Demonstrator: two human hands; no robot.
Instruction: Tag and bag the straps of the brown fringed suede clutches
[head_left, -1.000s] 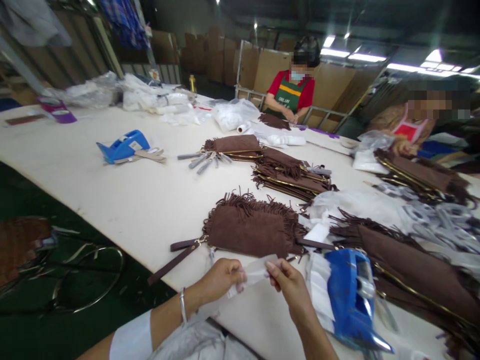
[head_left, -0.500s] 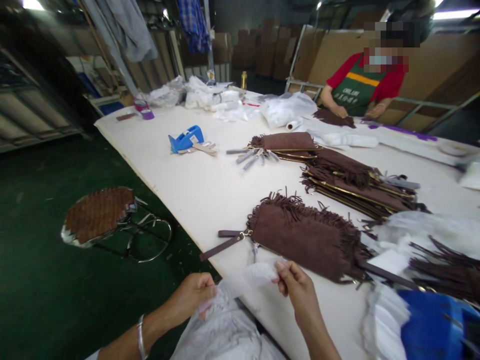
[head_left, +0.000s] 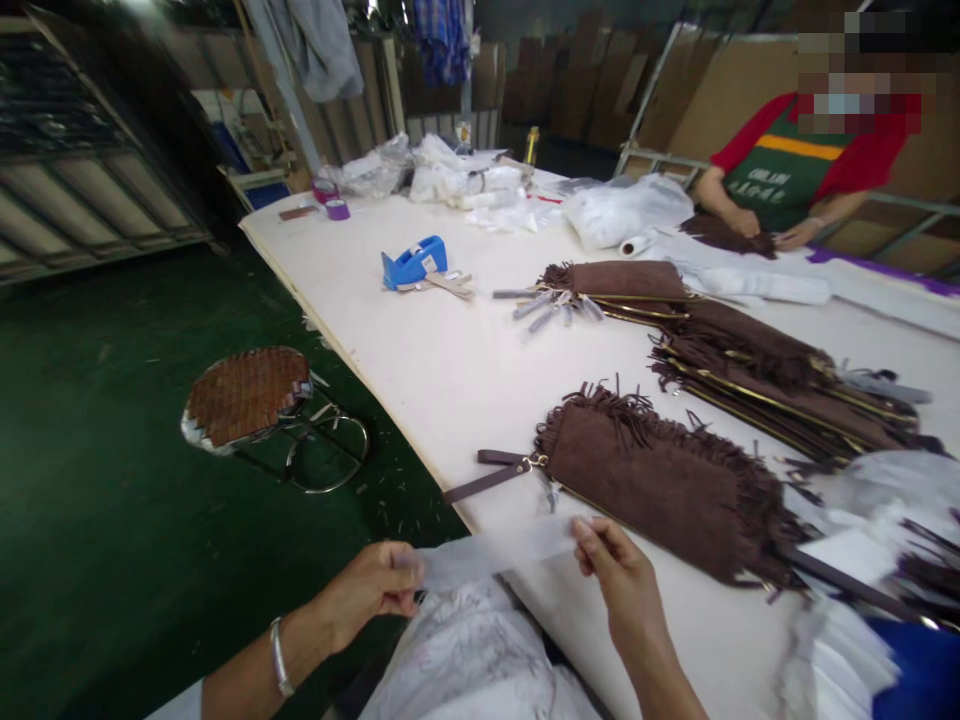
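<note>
A thin, translucent white strip (head_left: pixel 499 552), like tissue or plastic film, is stretched between my two hands above the table's near edge. My left hand (head_left: pixel 386 580) pinches its left end, with a silver bangle on that wrist. At the other end, my right hand (head_left: pixel 611 560) grips the strip between thumb and fingers. Just beyond lies a brown fringed suede bag (head_left: pixel 645 480) with a gold zipper edge. Its dark wrist strap (head_left: pixel 491 475) reaches toward the table edge, and a small wrapped zipper pull (head_left: pixel 553 495) hangs beside the strap's clasp.
Several brown fringed bags (head_left: pixel 780 390) are stacked farther back. A blue tape dispenser (head_left: pixel 416 263) rests near the left edge, with purple tape rolls (head_left: pixel 337 209) behind. Plastic bags (head_left: pixel 626 210) line the far side. A co-worker (head_left: pixel 795 180) handles brown material. A stool (head_left: pixel 247 395) stands on the left.
The strip, bunched before, is now drawn out flat and taut. My hands have moved farther apart. The view has turned left, so things on the table appear shifted right.
</note>
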